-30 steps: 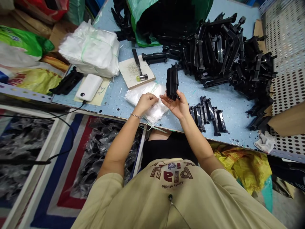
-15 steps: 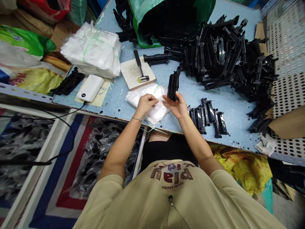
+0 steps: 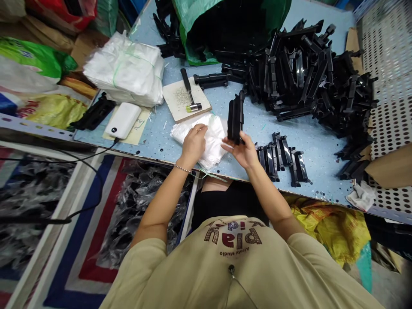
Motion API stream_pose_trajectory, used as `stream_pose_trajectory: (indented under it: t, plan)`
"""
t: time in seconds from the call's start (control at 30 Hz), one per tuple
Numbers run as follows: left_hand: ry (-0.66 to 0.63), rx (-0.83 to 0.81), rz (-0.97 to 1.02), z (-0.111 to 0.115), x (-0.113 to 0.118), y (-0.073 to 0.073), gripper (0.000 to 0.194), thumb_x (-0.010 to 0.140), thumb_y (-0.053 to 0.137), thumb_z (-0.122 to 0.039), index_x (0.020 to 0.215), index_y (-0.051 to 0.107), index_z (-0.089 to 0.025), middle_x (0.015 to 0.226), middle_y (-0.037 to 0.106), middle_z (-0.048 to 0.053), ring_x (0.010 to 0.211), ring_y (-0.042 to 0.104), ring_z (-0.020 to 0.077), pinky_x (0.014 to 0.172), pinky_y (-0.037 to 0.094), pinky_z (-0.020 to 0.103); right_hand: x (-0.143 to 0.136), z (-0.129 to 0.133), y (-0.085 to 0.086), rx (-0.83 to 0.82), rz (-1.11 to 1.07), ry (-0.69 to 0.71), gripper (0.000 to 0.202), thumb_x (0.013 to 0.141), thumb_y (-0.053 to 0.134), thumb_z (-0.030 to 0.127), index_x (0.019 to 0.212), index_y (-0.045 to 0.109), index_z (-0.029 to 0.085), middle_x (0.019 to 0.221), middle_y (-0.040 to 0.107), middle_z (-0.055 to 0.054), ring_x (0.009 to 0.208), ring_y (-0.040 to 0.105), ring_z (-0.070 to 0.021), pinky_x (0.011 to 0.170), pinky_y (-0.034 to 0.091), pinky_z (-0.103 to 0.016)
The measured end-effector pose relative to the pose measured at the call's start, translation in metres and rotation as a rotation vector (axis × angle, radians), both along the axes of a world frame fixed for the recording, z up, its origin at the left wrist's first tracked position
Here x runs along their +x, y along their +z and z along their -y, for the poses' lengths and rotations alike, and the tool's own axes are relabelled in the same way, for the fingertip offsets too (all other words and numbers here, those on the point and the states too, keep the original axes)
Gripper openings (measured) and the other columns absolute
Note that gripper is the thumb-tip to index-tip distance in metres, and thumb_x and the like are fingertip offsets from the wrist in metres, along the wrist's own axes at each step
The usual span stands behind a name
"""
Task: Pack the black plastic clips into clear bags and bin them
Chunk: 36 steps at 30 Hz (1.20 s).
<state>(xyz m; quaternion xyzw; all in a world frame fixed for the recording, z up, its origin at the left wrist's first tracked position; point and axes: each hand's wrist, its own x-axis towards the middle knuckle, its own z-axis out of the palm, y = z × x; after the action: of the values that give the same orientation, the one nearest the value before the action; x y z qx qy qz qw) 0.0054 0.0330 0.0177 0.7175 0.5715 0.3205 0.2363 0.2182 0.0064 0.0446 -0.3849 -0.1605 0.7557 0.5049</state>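
My right hand (image 3: pixel 241 151) is closed around the lower end of a black plastic part (image 3: pixel 235 116), long and narrow, which stands nearly upright above the table. Over a stack of white plastic bags (image 3: pixel 213 141) is my left hand (image 3: pixel 194 146), its fingers curled together against the thumb at the stack's upper left. Whether a bag is pinched in them is hidden. Right of my right hand, several similar black parts (image 3: pixel 283 154) lie side by side near the table's front edge.
A hammer (image 3: pixel 189 90) rests on a pale board (image 3: pixel 172 101) behind the bags. Left are a white power bank (image 3: pixel 122 120) with a cable and a tied bag bundle (image 3: pixel 125 68). A large heap of black parts (image 3: pixel 299 73) and a green sack (image 3: pixel 180 25) fill the back.
My left hand has shifted slightly left and up over the bag stack, its fingers more curled. The black part in my right hand has moved a little right and toward me.
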Motion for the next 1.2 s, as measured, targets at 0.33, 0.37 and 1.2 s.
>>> stream_pose_trajectory:
  t: [0.33, 0.37, 1.2]
  plan:
    - [0.012, -0.101, 0.271, 0.000, -0.016, -0.016, 0.071, 0.079, 0.060, -0.001, 0.144, 0.064, -0.029, 0.151, 0.059, 0.008, 0.076, 0.062, 0.0091, 0.074, 0.058, 0.026, 0.017, 0.046, -0.017, -0.179, 0.004, 0.210, 0.031, 0.090, 0.067, 0.049, 0.085, 0.063, 0.019, 0.063, 0.071, -0.002, 0.043, 0.053, -0.0095, 0.039, 0.045, -0.018]
    - [0.009, -0.071, 0.230, 0.004, -0.018, -0.013, 0.074, 0.079, 0.059, 0.000, 0.148, 0.061, -0.029, 0.153, 0.058, 0.008, 0.075, 0.062, 0.0088, 0.076, 0.059, 0.027, 0.017, 0.048, -0.018, -0.139, 0.052, 0.177, 0.031, 0.090, 0.068, 0.049, 0.084, 0.062, 0.020, 0.064, 0.072, -0.003, 0.043, 0.055, -0.0106, 0.040, 0.047, -0.019]
    - [-0.629, 0.174, 0.093, 0.112, 0.043, 0.026, 0.076, 0.097, 0.057, -0.013, 0.168, 0.034, -0.030, 0.150, 0.060, 0.017, 0.141, 0.061, 0.0314, 0.116, 0.057, 0.051, 0.031, 0.113, 0.007, 0.429, 0.739, 0.308, 0.055, 0.083, 0.081, 0.044, 0.132, 0.067, 0.024, 0.124, 0.068, -0.008, 0.106, 0.067, -0.0245, 0.095, 0.061, -0.040]
